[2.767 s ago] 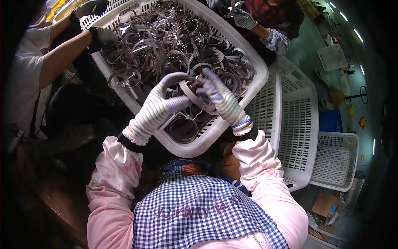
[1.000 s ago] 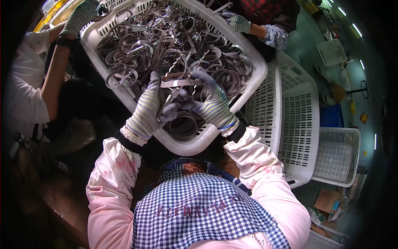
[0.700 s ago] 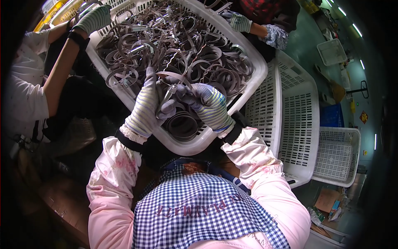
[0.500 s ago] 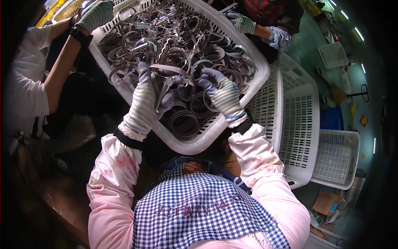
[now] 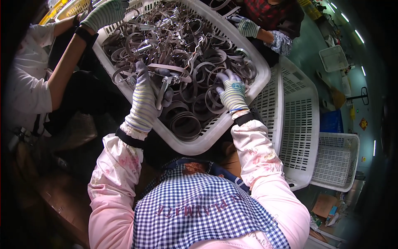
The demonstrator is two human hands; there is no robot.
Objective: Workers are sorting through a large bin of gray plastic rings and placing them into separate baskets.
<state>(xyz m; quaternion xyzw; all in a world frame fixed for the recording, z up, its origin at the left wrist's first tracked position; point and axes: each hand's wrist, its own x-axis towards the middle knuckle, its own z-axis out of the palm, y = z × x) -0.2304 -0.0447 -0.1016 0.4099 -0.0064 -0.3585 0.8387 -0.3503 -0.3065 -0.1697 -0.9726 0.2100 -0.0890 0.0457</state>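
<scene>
My left hand (image 5: 143, 99), in a striped knit glove, is closed around a metal band clamp (image 5: 169, 67). Its pale strip runs to the right above my fingers, and a flat metal lever hangs down by my palm. My right hand (image 5: 233, 94), gloved the same way, reaches into the right front of a white basket (image 5: 198, 146). Its fingers are stretched out and slightly apart over metal rings (image 5: 214, 101); the fingertips are partly hidden among them. A tangled heap of grey band clamps (image 5: 166, 41) fills the basket, with several rings stacked in the near corner.
A person's gloved hand (image 5: 105, 14) is at the basket's far left. Another's gloved hand (image 5: 248, 27) is at its far right edge. White slatted baskets (image 5: 300, 124) stand to the right, with a smaller white basket (image 5: 336, 159) beyond.
My right hand has moved right and slightly down, away from the held clamp to the rings by the basket's right side. My left hand keeps its clamp, whose lever now shows more.
</scene>
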